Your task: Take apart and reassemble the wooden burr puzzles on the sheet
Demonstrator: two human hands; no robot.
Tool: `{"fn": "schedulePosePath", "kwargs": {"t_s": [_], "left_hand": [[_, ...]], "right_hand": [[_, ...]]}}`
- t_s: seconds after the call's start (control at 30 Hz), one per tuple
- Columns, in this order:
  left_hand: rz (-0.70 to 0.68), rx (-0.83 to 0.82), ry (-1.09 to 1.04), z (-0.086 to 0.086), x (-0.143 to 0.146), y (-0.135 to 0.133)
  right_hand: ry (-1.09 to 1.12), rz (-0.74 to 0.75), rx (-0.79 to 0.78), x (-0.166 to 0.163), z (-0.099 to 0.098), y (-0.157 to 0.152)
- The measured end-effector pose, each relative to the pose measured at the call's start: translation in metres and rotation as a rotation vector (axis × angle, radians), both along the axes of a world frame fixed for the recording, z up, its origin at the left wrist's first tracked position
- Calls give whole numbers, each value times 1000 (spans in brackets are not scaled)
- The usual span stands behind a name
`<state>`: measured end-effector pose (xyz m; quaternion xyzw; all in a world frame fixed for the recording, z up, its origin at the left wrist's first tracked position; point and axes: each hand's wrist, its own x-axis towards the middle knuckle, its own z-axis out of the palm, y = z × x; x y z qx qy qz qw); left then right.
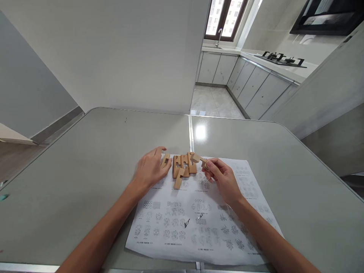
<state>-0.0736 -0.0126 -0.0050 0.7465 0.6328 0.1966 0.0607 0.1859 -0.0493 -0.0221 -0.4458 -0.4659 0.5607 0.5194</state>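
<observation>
My left hand [150,167] is curled round a small notched wooden puzzle piece [165,160], its thumb on the right side of the piece and its index finger stretched out above. My right hand [223,178] pinches another wooden puzzle piece [196,158], raised slightly and pointing left; the fingers hide its near end. Between the hands lie flat, slotted wooden pieces marked with numbers, a left one [175,161], a middle one [184,158] and a right one [192,167]. A lighter loose wooden piece [178,180] rests at a slant against their lower edge.
A large printed sheet [176,250] with line drawings lies under the pieces and my forearms. It rests on a grey folding table [85,170] with a metal seam [191,132] down the middle. A small teal object [3,197] is at the left edge. Kitchen cabinets [250,79] stand beyond.
</observation>
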Motion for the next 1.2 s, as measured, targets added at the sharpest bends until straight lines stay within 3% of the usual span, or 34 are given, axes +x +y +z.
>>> {"fn": "schedulePosePath", "kwargs": {"t_s": [0.07, 0.23, 0.33, 0.57, 0.9, 1.2], "left_hand": [[-101, 75, -80, 5, 1, -2], [-629, -41, -146, 17, 1, -8], [-717, -50, -114, 18, 0, -8], [-719, -76, -135, 15, 1, -9], [-518, -189, -642, 11, 20, -20], [-399, -513, -1084, 10, 24, -18]], "right_hand": [[-7, 0, 4, 0, 1, 0], [-3, -2, 10, -1, 0, 0], [6, -2, 7, 0, -1, 1], [8, 6, 4, 0, -2, 0], [-25, 75, 69, -1, -1, -4], [26, 67, 62, 2, -4, -3]]}}
